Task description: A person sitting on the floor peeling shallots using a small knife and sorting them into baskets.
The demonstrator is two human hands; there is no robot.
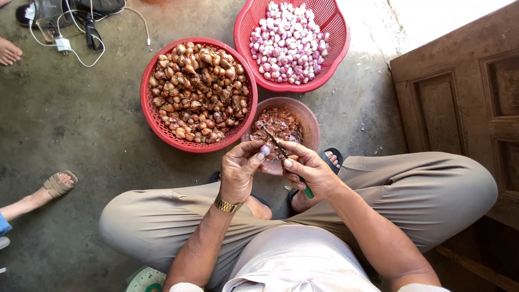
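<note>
2 red mesh baskets (157,121), brown unpeeled shallots (199,89), pale purple peeled shallots (289,40), green knife handle (307,191), gold watch (227,205)

I'm seeing bright daylight pouring in top right, blowing out the concrete floor (378,32) near the wooden door (465,108). Soft shadows below, sharp focus centre, edges curving slightly.

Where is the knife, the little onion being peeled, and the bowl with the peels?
knife (277,147), head view, on the blade.
small peeled onion (265,150), head view, on its pale tip between the left fingers.
bowl of peels (309,118), head view, on its right rim.
</note>
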